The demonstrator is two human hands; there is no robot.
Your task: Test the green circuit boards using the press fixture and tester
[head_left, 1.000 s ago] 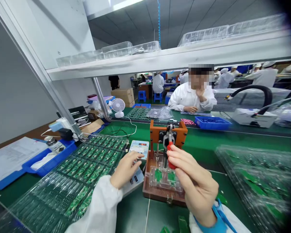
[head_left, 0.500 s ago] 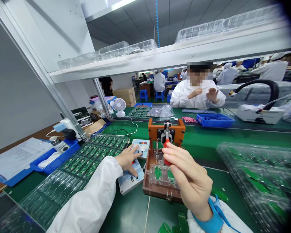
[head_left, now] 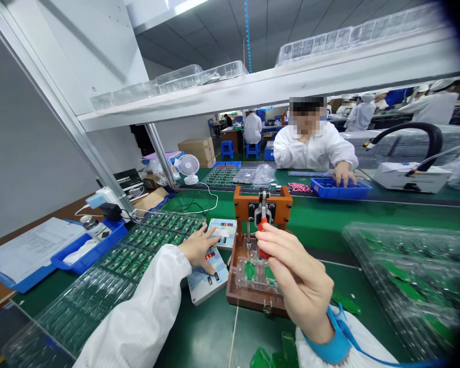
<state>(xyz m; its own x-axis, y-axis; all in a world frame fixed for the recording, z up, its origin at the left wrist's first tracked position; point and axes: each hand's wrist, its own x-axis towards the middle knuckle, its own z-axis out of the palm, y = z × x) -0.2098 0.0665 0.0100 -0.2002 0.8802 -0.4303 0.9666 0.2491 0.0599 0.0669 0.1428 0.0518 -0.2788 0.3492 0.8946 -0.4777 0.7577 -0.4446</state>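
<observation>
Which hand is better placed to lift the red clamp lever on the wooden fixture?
Right. The right hand already grips the red lever; the left hand rests on the small meter.

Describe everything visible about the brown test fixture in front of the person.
The test fixture is a brown box-like base with a small front latch, standing on the green table. An orange upright frame holds a metal toggle clamp with a red handle, gripped by the right hand. A clear plate presses down over two green circuit boards. The left hand rests on the adjacent tester.
</observation>
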